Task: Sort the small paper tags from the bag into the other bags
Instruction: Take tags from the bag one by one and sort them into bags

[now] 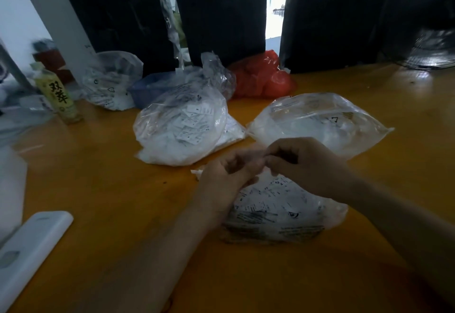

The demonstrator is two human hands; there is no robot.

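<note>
With my left hand [229, 172] and right hand [302, 160] meeting in a fingertip grip on something too blurred to name, above the near clear plastic bag of small printed paper tags [278, 209] on the orange tabletop [123, 184], I should separate one tag cleanly and read it first.

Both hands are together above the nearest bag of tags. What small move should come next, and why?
Probably separate one tag and carry it to a bag behind. Both hands, left and right, meet with curled fingers above the near bag, seemingly pinching something small, too blurred to identify. The left far bag and the right far bag lie just beyond on the table.
</note>
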